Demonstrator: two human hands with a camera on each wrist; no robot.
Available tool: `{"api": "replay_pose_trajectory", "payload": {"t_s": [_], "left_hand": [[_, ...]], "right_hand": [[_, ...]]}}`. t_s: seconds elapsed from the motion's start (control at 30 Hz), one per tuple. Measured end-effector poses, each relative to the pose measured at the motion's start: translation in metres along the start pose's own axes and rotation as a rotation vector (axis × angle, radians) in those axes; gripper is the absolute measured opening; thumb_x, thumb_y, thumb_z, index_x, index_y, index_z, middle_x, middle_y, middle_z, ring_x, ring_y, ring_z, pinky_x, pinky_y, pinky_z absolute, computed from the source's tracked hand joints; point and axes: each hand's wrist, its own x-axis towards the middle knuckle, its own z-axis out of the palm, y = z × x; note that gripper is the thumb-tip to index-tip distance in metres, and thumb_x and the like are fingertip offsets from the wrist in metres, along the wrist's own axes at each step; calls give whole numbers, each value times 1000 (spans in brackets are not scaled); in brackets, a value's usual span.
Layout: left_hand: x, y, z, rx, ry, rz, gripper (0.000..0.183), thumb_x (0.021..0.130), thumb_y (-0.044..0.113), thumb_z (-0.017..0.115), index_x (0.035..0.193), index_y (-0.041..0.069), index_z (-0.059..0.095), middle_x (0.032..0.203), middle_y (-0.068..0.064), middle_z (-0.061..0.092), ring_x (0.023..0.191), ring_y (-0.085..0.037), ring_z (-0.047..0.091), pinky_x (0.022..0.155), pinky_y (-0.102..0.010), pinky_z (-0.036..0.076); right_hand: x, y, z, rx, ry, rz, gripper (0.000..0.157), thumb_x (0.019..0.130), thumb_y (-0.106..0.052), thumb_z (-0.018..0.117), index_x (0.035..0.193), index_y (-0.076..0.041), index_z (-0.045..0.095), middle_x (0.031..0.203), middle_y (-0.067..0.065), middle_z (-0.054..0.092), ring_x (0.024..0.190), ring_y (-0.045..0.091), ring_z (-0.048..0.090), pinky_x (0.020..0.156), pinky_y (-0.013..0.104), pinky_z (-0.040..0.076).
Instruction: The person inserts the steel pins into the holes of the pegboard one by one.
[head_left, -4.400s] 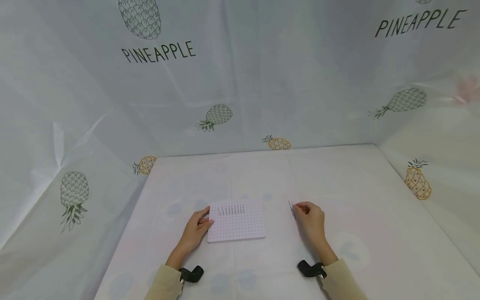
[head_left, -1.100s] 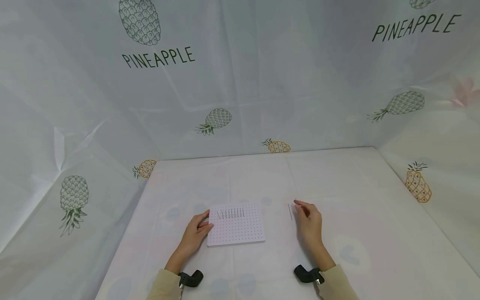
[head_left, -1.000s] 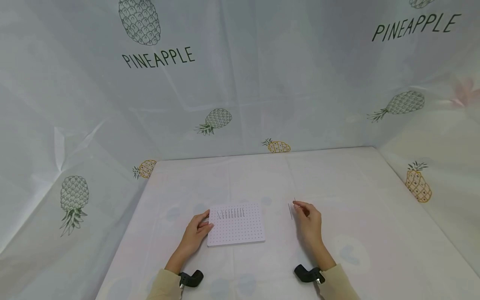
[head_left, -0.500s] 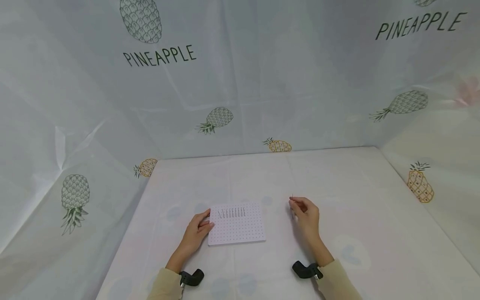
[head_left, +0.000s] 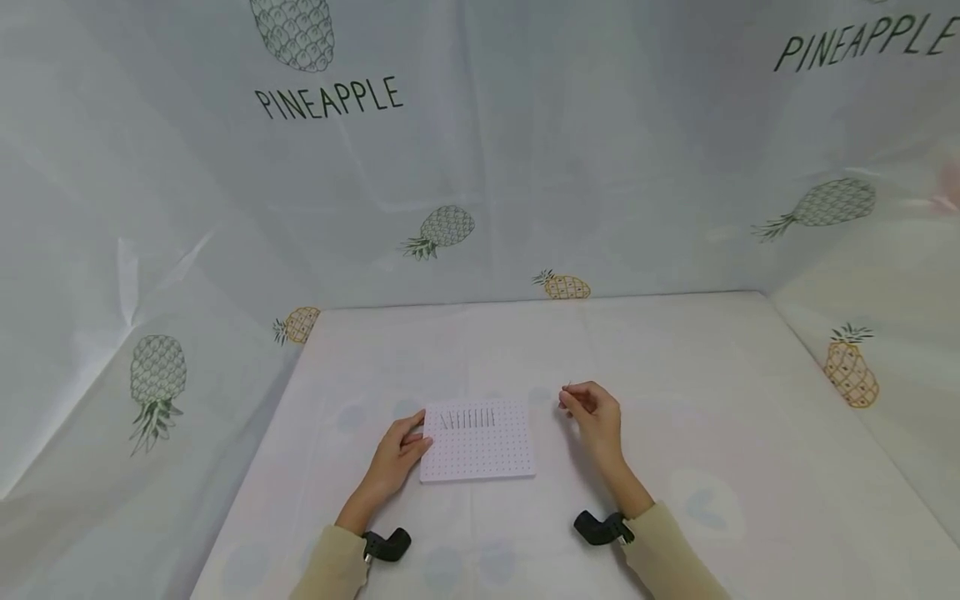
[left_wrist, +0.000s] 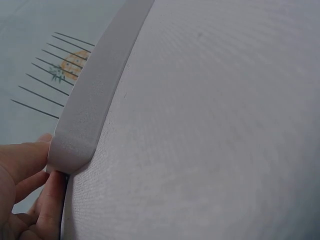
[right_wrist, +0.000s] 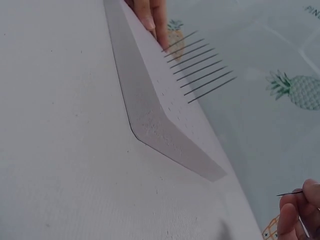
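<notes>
A white perforated board [head_left: 480, 454] lies on the table, with a row of several thin dark needles [head_left: 468, 417] standing in its far left part; the leftmost lean. My left hand [head_left: 393, 454] holds the board's left edge; in the left wrist view its fingers [left_wrist: 52, 205] are at the corner. My right hand [head_left: 596, 417] is right of the board and above the table, thumb and fingertips pinching a needle [right_wrist: 287, 194], whose pointed end sticks out in the right wrist view. Lower between those fingers a thin pale line [right_wrist: 303, 229] shows.
A white cloth covers the table [head_left: 675, 350]. Behind and at both sides hangs a pale curtain [head_left: 600, 167] with pineapple prints. A black wrist-worn device [head_left: 386, 546] sits on the left wrist, another black device [head_left: 600, 527] on the right.
My right hand has picked up a needle and moved left and away, closer to the board. The needle that lay on the table beside it no longer shows there. My left hand stays on the board.
</notes>
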Motion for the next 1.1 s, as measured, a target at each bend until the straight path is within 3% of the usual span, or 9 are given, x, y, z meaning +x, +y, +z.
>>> {"api": "replay_pose_trajectory", "payload": {"t_s": [0.33, 0.6, 0.83, 1.1], "left_hand": [[4, -5, 0, 24, -6, 27, 55, 98, 14, 65, 147, -1, 45, 135, -20, 51, 116, -33, 57, 95, -32, 51], [3, -3, -1, -1, -9, -2, 56, 97, 13, 66, 148, 1, 45, 137, -19, 50, 116, -30, 57, 96, -32, 51], [2, -3, -1, -32, -1, 7, 55, 97, 12, 66, 146, -1, 46, 136, -19, 51, 115, -31, 57, 95, -36, 51], [3, -2, -1, -33, -4, 7, 55, 97, 11, 66, 146, -1, 46, 136, -19, 51, 115, -30, 58, 95, -35, 51]], "right_hand": [[4, -10, 21, -30, -122, -8, 6, 87, 15, 67, 92, 18, 64, 84, 32, 67, 74, 48, 65, 61, 37, 59], [5, -16, 33, -58, -222, -21, 6, 88, 14, 66, 92, 17, 64, 88, 30, 67, 78, 49, 65, 66, 50, 58], [7, -18, 43, -59, -248, -35, 6, 88, 13, 67, 92, 16, 64, 88, 28, 68, 77, 47, 66, 65, 44, 59], [9, -19, 54, -58, -308, -23, 5, 89, 12, 66, 92, 15, 63, 88, 29, 67, 78, 48, 64, 67, 45, 59]]}}
